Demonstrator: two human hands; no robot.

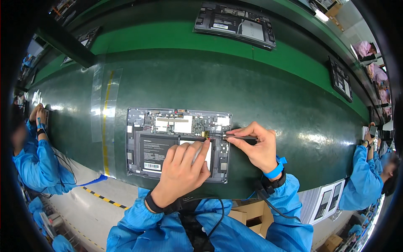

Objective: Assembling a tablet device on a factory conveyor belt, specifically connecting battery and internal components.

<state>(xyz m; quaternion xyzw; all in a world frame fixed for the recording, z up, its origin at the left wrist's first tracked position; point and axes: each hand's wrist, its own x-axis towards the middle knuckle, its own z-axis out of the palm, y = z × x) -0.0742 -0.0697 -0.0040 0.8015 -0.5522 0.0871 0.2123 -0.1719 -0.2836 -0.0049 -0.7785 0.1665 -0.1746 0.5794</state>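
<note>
An opened tablet-like device point(134, 145) lies flat in front of me, its black battery point(153, 153) and circuit board point(197, 124) showing. My left hand point(180, 170) rests over its lower middle with the fingers stretched out. The index fingertip touches down by a small connector point(205, 134) with red wire near it. My right hand point(259, 147) pinches a pair of dark tweezers point(241, 137) at the device's right edge. The tweezer tips reach left over the board, close to that connector. The left hand hides part of the battery area and a white panel beneath it.
Similar opened devices stand on the green far strip: one point(235, 26) at the top middle, one point(341, 79) at the right. A yellow line point(108, 126) under clear tape crosses the green bench point(168, 80). Co-workers in blue sit on both sides. A cardboard box point(252, 216) is below the bench.
</note>
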